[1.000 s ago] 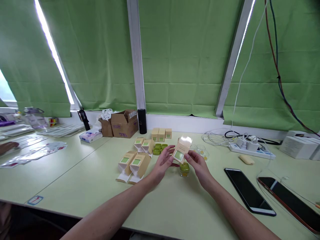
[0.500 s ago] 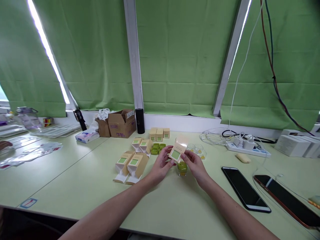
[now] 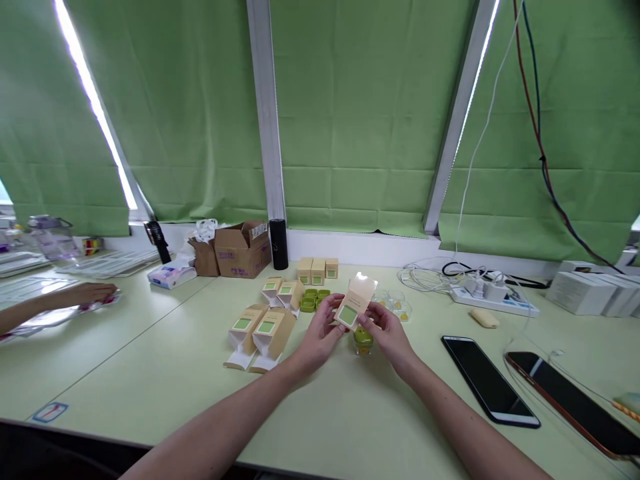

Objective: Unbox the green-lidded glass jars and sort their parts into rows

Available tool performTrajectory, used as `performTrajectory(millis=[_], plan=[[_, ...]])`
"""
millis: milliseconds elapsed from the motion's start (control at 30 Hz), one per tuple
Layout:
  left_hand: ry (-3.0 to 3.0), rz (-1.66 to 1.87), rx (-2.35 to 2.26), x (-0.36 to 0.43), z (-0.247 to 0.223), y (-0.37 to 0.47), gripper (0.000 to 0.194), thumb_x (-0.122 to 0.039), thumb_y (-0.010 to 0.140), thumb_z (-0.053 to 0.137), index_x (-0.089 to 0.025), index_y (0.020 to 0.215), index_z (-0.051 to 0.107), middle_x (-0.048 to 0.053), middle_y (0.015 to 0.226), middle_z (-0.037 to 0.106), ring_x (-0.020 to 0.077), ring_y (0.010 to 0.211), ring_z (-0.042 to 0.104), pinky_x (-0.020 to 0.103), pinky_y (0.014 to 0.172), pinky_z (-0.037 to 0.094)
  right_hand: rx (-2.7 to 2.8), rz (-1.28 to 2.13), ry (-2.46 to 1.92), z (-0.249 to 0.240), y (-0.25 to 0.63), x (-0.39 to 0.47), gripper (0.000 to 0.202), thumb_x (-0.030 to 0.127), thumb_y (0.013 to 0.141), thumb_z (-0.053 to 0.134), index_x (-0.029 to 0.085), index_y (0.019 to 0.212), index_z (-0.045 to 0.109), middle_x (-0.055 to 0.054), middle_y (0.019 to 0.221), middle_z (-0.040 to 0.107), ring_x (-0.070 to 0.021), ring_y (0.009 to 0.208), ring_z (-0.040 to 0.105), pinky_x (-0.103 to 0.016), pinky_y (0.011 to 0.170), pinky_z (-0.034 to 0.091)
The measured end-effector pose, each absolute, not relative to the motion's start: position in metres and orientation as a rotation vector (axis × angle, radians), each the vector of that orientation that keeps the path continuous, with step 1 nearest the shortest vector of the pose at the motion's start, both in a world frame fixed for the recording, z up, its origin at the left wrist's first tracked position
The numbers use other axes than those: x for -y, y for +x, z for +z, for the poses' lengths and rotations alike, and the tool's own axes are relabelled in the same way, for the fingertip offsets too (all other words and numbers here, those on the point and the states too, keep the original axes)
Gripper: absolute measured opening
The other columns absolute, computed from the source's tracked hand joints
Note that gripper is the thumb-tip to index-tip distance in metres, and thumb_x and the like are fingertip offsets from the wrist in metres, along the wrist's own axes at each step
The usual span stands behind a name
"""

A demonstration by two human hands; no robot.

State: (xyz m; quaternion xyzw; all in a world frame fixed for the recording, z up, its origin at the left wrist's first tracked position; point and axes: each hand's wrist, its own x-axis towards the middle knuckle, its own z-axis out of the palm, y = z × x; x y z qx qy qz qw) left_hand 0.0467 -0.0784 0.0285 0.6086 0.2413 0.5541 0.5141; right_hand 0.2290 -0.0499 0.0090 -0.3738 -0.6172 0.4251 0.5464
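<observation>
Between both hands I hold a small kraft cardboard box (image 3: 356, 300) with a green square on its front, tilted, its upper flap raised. My left hand (image 3: 323, 333) grips its left edge with thumb and fingers. On the right side, my right hand (image 3: 387, 331) pinches its lower edge. Just below, a small green-lidded clear container (image 3: 363, 340) stands on the table, partly covered by the box. Several like boxes with open flaps (image 3: 271, 333) lie to the left. Green lids (image 3: 314, 300) and clear containers with yellow bits (image 3: 396, 303) are behind my hands.
Three closed kraft boxes (image 3: 317, 270) stand at the back, near a black cylinder (image 3: 279, 244) and a brown carton (image 3: 243, 249). Two phones (image 3: 490, 380), a power strip (image 3: 493, 300) and cables are on the right. Another person's hand (image 3: 90, 293) rests over plastic packs at far left.
The box's raised flap has tipped more upright, and the box has shifted slightly left in view. The other person's hand has reached further in from the left.
</observation>
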Motion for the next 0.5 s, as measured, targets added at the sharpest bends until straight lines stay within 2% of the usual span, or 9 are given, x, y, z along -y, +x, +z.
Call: performTrajectory(millis=[233, 500], plan=[[1.473, 1.336, -0.575, 0.0789, 0.0301, 0.0469, 0.047, -0.029, 0.087, 0.074, -0.026, 0.131, 0.056, 0.012, 0.134, 0.06, 0.0295, 0.128, 0.056, 0.039, 0.102, 0.048, 1.474, 0.966, -0.935, 0.0101, 0.229, 0.052, 0.06, 0.066, 0.077, 0.074, 0.019, 0.113, 0.068, -0.01, 0.094, 0.077, -0.027, 0.09, 0.072, -0.038, 0.08, 0.054], [1.497, 1.325, -0.565, 0.0753, 0.0267, 0.0466, 0.047, -0.03, 0.088, 0.072, -0.025, 0.131, 0.052, 0.011, 0.131, 0.059, 0.0282, 0.124, 0.057, 0.037, 0.1, 0.048, 1.442, 1.007, -0.923, 0.0119, 0.2287, 0.053, 0.061, 0.064, 0.074, 0.078, 0.017, 0.112, 0.069, -0.009, 0.088, 0.077, -0.0258, 0.085, 0.071, -0.036, 0.076, 0.053]])
